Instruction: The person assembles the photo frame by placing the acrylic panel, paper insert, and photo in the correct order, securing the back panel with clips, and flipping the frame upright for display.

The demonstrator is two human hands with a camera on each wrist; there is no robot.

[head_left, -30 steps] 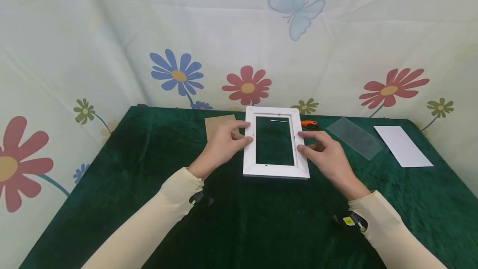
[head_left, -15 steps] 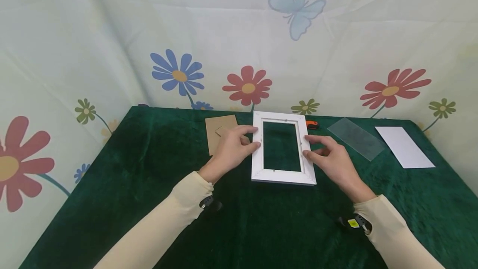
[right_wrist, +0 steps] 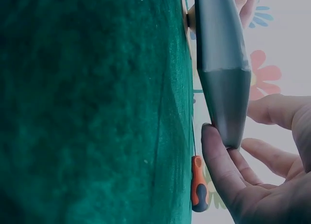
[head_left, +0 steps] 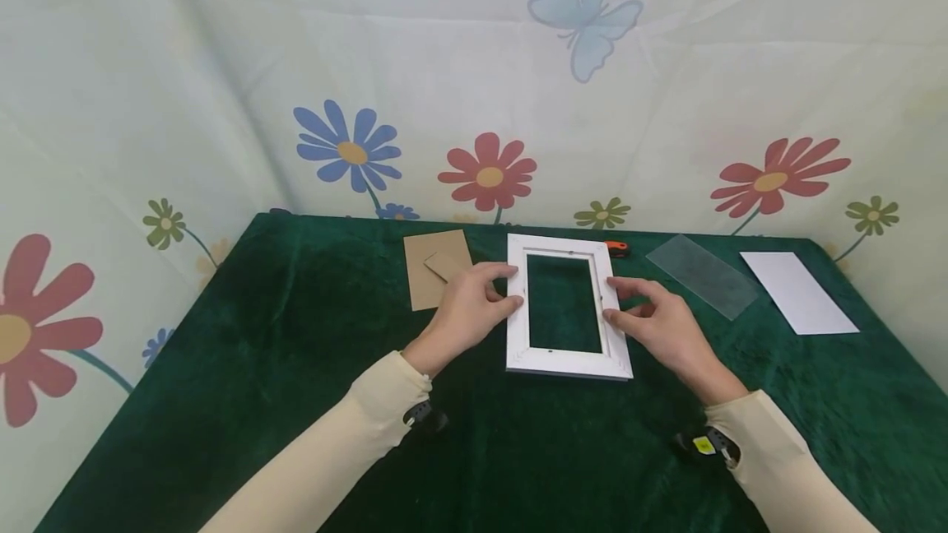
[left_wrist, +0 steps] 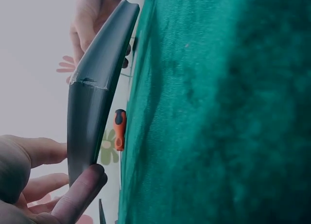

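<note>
A white picture frame (head_left: 569,362), with an open middle, is held slightly above the green cloth by both hands. My left hand (head_left: 467,311) grips its left side between thumb and fingers. On the opposite side, my right hand (head_left: 662,331) pinches the edge in the same way. Both wrist views show the frame's outer edge, with thumb and fingers on opposite faces. Behind the frame's far right corner lies a screwdriver with an orange and black handle (head_left: 617,249); its shaft is hidden in the head view.
A brown backing board (head_left: 422,286) with a small flap lies left of the frame. To the right are a clear sheet (head_left: 704,278) and a white card (head_left: 800,293). A flower-printed curtain (head_left: 474,64) hangs behind the green-covered table (head_left: 296,368).
Both hands have brought the frame nearer to me and a little to the right. More of the brown board now shows, while the screwdriver's shaft has become hidden in the head view.
</note>
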